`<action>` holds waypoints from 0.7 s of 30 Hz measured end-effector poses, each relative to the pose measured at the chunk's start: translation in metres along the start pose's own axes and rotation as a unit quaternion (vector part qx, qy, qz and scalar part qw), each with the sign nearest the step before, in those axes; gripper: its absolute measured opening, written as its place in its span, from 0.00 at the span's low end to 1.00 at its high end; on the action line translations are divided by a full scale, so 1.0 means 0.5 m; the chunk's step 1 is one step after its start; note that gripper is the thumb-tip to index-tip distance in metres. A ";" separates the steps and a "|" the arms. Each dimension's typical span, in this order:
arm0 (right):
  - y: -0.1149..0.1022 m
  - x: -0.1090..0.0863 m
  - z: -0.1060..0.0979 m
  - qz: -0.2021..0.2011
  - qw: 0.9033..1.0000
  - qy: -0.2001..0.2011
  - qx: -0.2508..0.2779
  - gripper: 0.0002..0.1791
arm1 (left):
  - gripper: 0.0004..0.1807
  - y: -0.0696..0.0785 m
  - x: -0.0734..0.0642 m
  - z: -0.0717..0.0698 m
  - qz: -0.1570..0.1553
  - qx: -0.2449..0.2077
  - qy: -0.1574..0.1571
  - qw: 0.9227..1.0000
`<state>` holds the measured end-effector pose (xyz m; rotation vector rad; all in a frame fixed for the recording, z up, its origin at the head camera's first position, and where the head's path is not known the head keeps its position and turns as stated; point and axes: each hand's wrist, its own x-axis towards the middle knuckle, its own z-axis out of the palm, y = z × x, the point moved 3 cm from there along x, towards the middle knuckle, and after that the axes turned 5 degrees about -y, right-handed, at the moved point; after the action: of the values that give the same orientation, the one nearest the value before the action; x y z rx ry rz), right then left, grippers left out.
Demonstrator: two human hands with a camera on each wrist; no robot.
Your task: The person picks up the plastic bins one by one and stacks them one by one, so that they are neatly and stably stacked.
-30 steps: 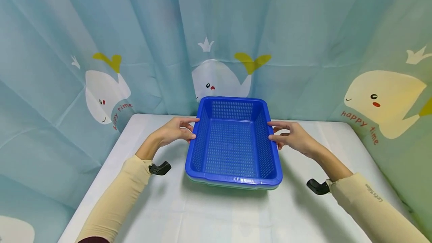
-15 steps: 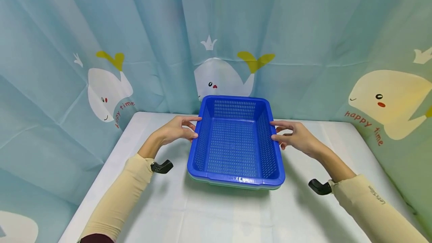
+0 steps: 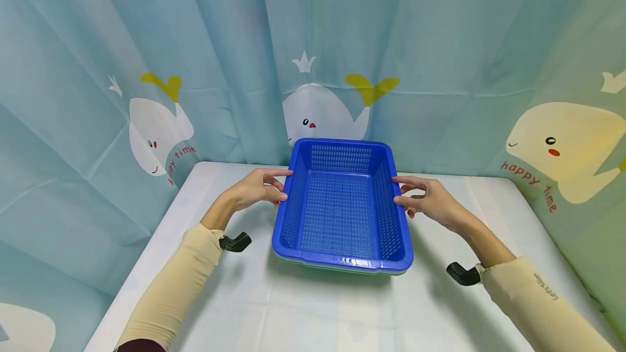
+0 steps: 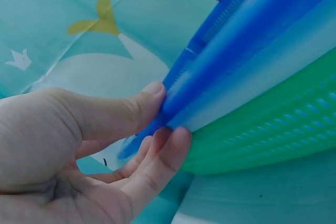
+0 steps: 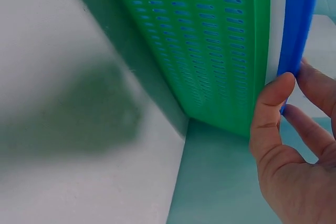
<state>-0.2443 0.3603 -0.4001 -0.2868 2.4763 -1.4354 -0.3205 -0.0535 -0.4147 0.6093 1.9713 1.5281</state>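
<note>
A blue perforated basket [image 3: 337, 216] sits at the top of a nested stack in the head view. Below its rim, the left wrist view shows a white basket edge [image 4: 252, 82] and a green perforated basket [image 4: 262, 135]. My left hand [image 3: 254, 188] pinches the blue rim on the left side, thumb and fingers on either side of it. On the opposite side, my right hand [image 3: 430, 200] pinches the blue rim. The right wrist view shows the green basket's slotted wall [image 5: 199, 51] beside that hand. I see nothing inside the blue basket.
The stack is over a white-covered table [image 3: 337, 308], its shadow falling below it. A light blue curtain [image 3: 440, 42] with printed whales hangs behind the table and at both sides. Each wrist carries a black device, such as the one at the left wrist [image 3: 236, 242].
The head view has shifted slightly, so the whole scene sits a little farther right. Both hands keep the same hold on the blue basket's rim.
</note>
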 end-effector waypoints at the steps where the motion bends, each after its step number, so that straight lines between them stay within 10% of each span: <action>1: 0.001 -0.001 0.001 0.001 1.000 0.001 -0.001 0.34 | 0.37 -0.002 -0.001 0.000 0.000 0.002 0.001 1.000; 21: 0.019 -0.012 0.010 -0.017 0.999 0.010 0.042 0.33 | 0.36 -0.023 -0.006 0.005 0.029 -0.013 0.000 0.999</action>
<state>-0.2371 0.3625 -0.4099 -0.2996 2.4300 -1.5590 -0.3166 -0.0565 -0.4260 0.6606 1.9455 1.5862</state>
